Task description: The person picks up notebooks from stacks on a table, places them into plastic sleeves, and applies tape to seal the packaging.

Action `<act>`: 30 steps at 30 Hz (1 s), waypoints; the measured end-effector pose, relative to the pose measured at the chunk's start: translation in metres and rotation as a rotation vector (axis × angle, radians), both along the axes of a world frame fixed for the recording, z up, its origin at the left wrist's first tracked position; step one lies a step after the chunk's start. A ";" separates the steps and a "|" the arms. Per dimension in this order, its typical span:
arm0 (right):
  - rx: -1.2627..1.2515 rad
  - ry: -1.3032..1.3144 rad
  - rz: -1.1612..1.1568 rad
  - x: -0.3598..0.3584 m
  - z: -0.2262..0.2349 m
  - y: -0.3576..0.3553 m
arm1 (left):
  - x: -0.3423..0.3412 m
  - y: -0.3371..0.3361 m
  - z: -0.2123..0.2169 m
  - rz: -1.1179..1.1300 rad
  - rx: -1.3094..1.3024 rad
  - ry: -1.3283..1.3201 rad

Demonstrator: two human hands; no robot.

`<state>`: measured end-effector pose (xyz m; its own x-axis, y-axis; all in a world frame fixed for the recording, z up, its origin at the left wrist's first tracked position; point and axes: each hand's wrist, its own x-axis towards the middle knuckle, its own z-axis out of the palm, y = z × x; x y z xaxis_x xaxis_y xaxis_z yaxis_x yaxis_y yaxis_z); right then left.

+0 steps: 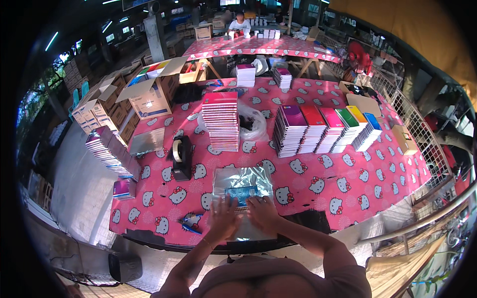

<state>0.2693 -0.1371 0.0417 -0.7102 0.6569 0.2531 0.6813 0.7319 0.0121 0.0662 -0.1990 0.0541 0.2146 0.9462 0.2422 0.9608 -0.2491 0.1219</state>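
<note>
A pack of notebooks in clear shiny plastic wrap (242, 183) lies on the pink patterned table (348, 184) right in front of me. Both hands press flat on its near end. My left hand (222, 216) rests on the left part with fingers spread. My right hand (262, 212) lies on the right part, fingers pointing at a blue cover showing through the wrap. Neither hand grips anything.
A black tape dispenser (181, 156) stands left of the pack. A tall notebook stack (221, 120) and a row of coloured stacks (325, 128) sit behind it. Open cardboard boxes (149, 92) stand at the far left. A person sits at a far table (239, 22).
</note>
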 end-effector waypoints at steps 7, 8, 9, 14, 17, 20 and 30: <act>-0.061 0.048 0.008 -0.015 0.016 -0.007 | -0.209 0.096 -0.044 0.654 0.432 -0.665; -0.054 0.078 0.024 -0.015 0.012 -0.008 | -0.226 0.111 -0.035 0.681 0.230 -1.036; -0.039 0.105 0.037 -0.014 0.011 -0.006 | -0.238 0.117 -0.033 0.692 0.111 -1.142; -0.014 0.159 0.025 -0.011 0.011 -0.006 | -0.252 0.141 -0.023 0.667 -0.163 -1.474; -0.042 0.174 0.014 -0.007 0.009 -0.001 | -0.230 0.153 -0.021 0.814 -0.098 -1.511; -0.040 0.203 0.030 -0.010 0.012 -0.002 | -0.232 0.146 -0.023 0.823 -0.045 -1.524; -0.085 0.160 -0.001 -0.010 0.012 -0.004 | -0.214 0.102 -0.061 0.509 0.095 -1.921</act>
<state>0.2591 -0.1413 0.0534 -0.6644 0.6817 0.3064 0.6704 0.7248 -0.1587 -0.1479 -0.0970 -0.0071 -0.5786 0.7975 -0.1707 -0.4189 -0.1110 0.9012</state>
